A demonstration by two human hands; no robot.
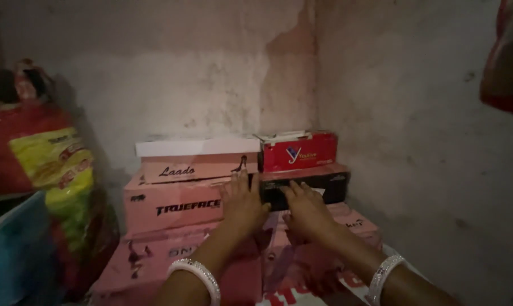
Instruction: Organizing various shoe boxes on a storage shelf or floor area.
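Note:
Both my hands reach forward to a stack of shoe boxes in a room corner. My left hand lies flat, fingers spread, on the end of a pink box and touches the left end of a black box. My right hand rests with fingers against the front of that black box. A red box sits on top of the black one. A pale pink box with a white lid sits above the pink box. White bangles circle both wrists.
Larger pink boxes form the base of the stack. A red and yellow plastic sack stands at the left above a blue container. Stained plaster walls close in behind and at the right. Red cloth hangs top right.

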